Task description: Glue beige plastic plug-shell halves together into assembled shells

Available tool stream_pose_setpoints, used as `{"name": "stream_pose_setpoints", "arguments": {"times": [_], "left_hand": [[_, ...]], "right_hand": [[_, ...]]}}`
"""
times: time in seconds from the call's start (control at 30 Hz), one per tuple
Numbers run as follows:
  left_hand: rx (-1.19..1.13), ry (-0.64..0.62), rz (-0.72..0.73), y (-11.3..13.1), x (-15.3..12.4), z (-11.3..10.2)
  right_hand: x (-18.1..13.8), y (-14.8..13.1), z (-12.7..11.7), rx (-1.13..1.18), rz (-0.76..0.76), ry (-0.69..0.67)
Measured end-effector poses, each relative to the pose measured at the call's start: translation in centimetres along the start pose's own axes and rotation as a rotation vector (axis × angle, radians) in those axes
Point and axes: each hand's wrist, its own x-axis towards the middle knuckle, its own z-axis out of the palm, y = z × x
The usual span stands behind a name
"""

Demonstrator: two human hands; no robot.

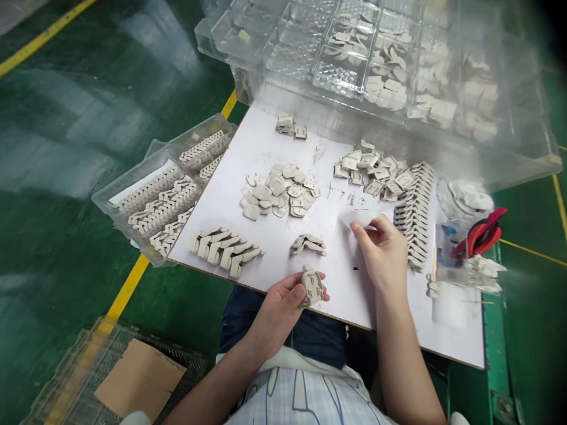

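Note:
My left hand (pixel 283 301) grips a beige plastic part (pixel 313 287) at the table's near edge, its recessed, slotted side facing up. My right hand (pixel 383 251) has thumb and index finger pinched over a small translucent sheet (pixel 354 217); whether something tiny sits between the fingertips is hidden. Just beyond those fingers lie small thin metal pieces (pixel 349 198). A few joined beige parts (pixel 309 244) rest between my hands. Farther off are a pile of flat beige covers (pixel 280 190) and a pile of beige slotted pieces (pixel 376 171).
Beige parts stand in a row at left (pixel 225 249) and in a stacked column at right (pixel 414 215). Red-handled pliers (pixel 478 236) lie on bags at the right edge. A clear compartment tray (pixel 295 44) overhangs the table's back. Another clear tray (pixel 133 215) sits at left.

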Motion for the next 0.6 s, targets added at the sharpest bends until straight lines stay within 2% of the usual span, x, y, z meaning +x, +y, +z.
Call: {"name": "stream_pose_setpoints", "arguments": {"times": [0.1,0.17,0.27,0.3,0.37,0.47,0.6], "left_hand": [[0.011,-0.026,0.006,0.1,-0.1,0.0],[0.009,-0.032,-0.001,0.2,-0.3,-0.1],[-0.001,-0.049,-0.029,0.2,-0.9,-0.4],[-0.002,-0.061,-0.034,0.1,-1.1,-0.6],[0.006,-0.086,-0.026,-0.1,-1.6,-0.9],[0.047,-0.097,0.01,-0.2,-2.3,-1.2],[0.061,-0.066,0.03,0.1,-3.1,-1.5]], "right_hand": [[0.0,0.1,0.1,-0.155,-0.054,0.053],[-0.7,-0.6,-0.5,-0.187,-0.137,0.169],[-1.7,-3.1,-1.4,-0.224,-0.352,0.391],[-1.7,-4.2,-1.3,-0.248,-0.447,0.374],[-1.4,-6.3,-0.1,-0.323,-0.667,0.166],[0.2,-8.6,4.1,-0.416,-1.008,-0.132],[2.1,-9.4,9.2,-0.614,-1.212,-0.366]]}}
